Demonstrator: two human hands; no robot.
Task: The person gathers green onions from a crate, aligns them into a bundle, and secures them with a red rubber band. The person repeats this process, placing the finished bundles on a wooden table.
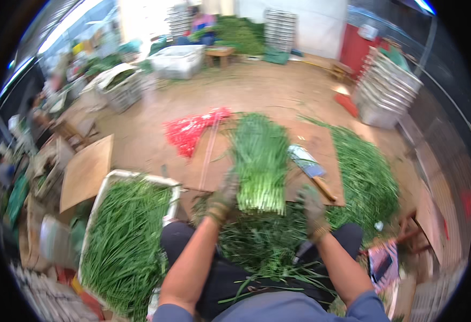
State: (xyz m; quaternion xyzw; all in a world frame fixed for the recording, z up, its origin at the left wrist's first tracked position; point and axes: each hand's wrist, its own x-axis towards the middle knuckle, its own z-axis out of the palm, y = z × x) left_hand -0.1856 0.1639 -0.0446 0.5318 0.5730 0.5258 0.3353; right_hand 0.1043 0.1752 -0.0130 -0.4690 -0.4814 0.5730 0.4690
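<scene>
A thick bundle of green garlic chives (pixel 260 161) lies on a brown board (pixel 316 141), its pale cut ends overhanging the edge towards me. My left hand (pixel 225 193), in a soiled work glove, is flat along the bundle's left side near those ends; blur hides whether it touches. Gloved too, my right hand (pixel 313 207) is held apart from the bundle, off its right side, with nothing in it. Between the bundle and the board's right side rests a cleaver (pixel 310 169) with a wooden handle. Red plastic ties (pixel 187 133) are fanned out at the board's far left corner.
A white crate (pixel 175 193) full of loose chives stands at my left. More chives (pixel 364 173) are heaped right of the board, and trimmings (pixel 259 241) lie between my knees. Stacked crates (pixel 388 88) stand far right. A person (pixel 203 26) sits at the back, others at left.
</scene>
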